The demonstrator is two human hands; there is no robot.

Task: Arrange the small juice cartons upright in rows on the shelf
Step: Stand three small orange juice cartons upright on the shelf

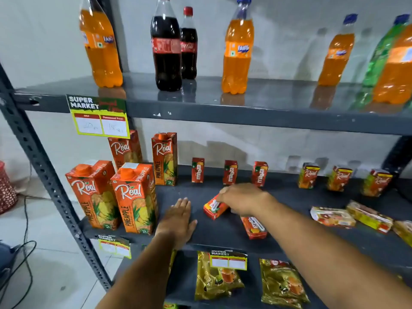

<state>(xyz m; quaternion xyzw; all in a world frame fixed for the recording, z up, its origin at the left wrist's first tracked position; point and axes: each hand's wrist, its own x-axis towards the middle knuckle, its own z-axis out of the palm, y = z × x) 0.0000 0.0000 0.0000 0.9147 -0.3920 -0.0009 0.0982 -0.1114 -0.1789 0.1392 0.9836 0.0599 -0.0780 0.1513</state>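
The dark grey metal shelf (223, 233) under both hands has a smooth, faintly scuffed painted top and a perforated angle-iron post off to the left hand's outer side. Above the hands, on the glossy upper shelf board (200, 108), stand seven plastic bottles: four orange, two dark cola and one green at the far edge.

Just beside the left hand's outer edge stand four tall cardboard pineapple cartons (133, 197), boxy with round orange caps, two in front and two behind.

Beyond the right hand's knuckles, three small red mango cartons (230, 172) stand upright in a row at the back. Further out past the right forearm stand three small yellow-and-red cartons (338, 178), also upright. In front of those, three more flat cartons (333, 217) lie on their sides.

The left hand (178, 221) lies flat, palm down, fingers together on the bare shelf, gripping nothing. The right hand (242, 197) is closed down over the upper end of a tilted red carton (215, 208), a glossy rectangular box leaning with its lower end on the shelf. Under the right wrist, one more red carton (254, 227) lies flat.

Below the forearms, two crinkly gold foil pouches (282, 282) lie on the lower shelf.
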